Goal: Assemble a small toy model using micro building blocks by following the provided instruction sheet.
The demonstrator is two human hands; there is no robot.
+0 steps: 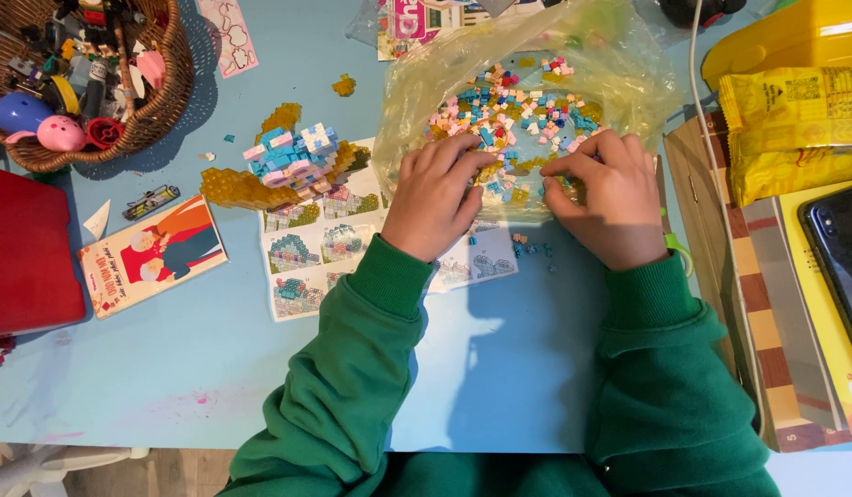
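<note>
Both hands rest knuckles-up on the near edge of a clear plastic bag [527, 101] that lies flattened open on the blue table [214, 368], so that the small bricks [509, 110] inside spread in one thin layer and can be picked through rather than dug for. The left hand [435, 198] has its fingers curled down onto the film, fingertips bunched at the brick pile just beyond them. Whether they pinch a brick I cannot tell, since the tips are tucked under. The right hand [605, 198] is curled likewise, its fingers turned inward toward the left hand, pressing or nipping at something pale blue by its tips. That too is hidden.

The bricks are tiny, in pink, pale blue, white and yellowish tones, thickest just ahead of the two hands and thinning toward the bag's far side. A few blue ones [529, 247] have escaped onto the table between the wrists.

Under the left wrist lies an instruction sheet [306, 267] with pictured steps, kept flat within a glance. Left of the left hand stands a half-built model [293, 156], blue and pink on amber translucent plates. Farther left are a booklet [155, 253] and a wicker basket [173, 64] of oddments. Right of the right hand lie yellow packets [794, 129].
</note>
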